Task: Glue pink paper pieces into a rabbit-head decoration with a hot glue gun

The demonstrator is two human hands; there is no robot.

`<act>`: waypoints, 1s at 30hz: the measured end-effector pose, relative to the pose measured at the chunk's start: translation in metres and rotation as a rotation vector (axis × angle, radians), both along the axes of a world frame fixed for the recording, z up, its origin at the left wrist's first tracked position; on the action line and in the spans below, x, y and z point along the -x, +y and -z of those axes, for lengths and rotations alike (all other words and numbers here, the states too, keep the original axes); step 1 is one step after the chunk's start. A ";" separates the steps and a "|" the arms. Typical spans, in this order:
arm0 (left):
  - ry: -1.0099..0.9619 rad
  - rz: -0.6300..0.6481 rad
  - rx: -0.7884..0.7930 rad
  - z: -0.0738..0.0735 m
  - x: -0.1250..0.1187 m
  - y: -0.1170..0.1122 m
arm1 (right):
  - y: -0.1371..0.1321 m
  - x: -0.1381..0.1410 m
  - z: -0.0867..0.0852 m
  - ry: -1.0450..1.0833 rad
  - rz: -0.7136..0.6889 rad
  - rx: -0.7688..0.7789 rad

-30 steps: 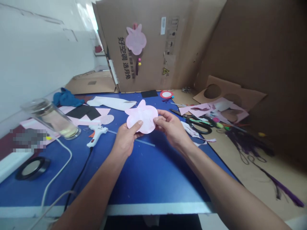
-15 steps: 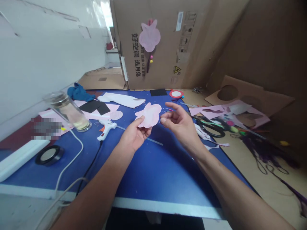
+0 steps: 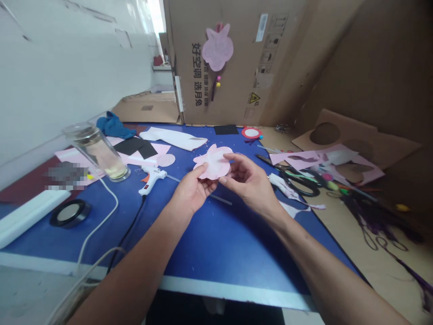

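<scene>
Pink paper cutout (image 3: 213, 163) is held up over the blue tabletop (image 3: 219, 253), between the two hands and just beyond the left fingertips. It is lobed and roughly round, with no clear long axis; its pointed tips face far and left, its rounded lobes right. The left hand (image 3: 190, 192) grips its near-left edge, thumb on top, other fingers beneath. The right hand (image 3: 255, 184) is at the opposite edge, so the cutout lies to the left of its bent fingers, the index overlapping the rim; whether they pinch it, I cannot tell.
</scene>
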State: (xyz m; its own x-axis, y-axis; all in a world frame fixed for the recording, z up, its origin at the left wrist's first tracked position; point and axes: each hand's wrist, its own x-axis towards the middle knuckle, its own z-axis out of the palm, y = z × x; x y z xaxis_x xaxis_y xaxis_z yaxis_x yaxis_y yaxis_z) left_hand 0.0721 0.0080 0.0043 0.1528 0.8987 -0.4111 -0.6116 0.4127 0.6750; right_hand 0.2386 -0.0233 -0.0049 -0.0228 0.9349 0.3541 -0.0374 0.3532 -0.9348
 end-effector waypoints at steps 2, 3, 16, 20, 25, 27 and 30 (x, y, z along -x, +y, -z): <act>-0.005 0.001 0.016 -0.001 0.000 -0.001 | 0.000 0.000 0.001 0.002 -0.006 0.003; -0.007 0.001 0.023 -0.001 0.000 -0.001 | 0.000 0.000 0.001 0.005 -0.009 0.003; 0.012 0.019 -0.006 0.001 0.000 0.000 | 0.000 0.002 0.002 0.012 0.016 0.012; 0.040 -0.007 -0.043 0.001 0.000 -0.001 | 0.000 0.002 0.000 0.075 0.012 0.053; 0.083 -0.010 -0.099 0.001 0.000 -0.003 | 0.001 0.000 -0.004 0.128 0.016 0.083; 0.102 -0.012 -0.126 0.001 0.000 -0.003 | 0.001 -0.001 -0.006 0.142 0.016 0.089; 0.130 -0.016 -0.167 0.002 0.000 -0.003 | 0.001 -0.001 -0.006 0.158 0.017 0.110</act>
State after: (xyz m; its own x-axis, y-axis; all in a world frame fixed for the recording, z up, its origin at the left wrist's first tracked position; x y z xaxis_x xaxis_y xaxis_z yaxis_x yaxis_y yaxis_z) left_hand 0.0718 0.0049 0.0025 0.0929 0.9578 -0.2719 -0.5207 0.2795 0.8067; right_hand 0.2395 -0.0222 0.0011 0.0407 0.9681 0.2473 -0.1815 0.2505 -0.9509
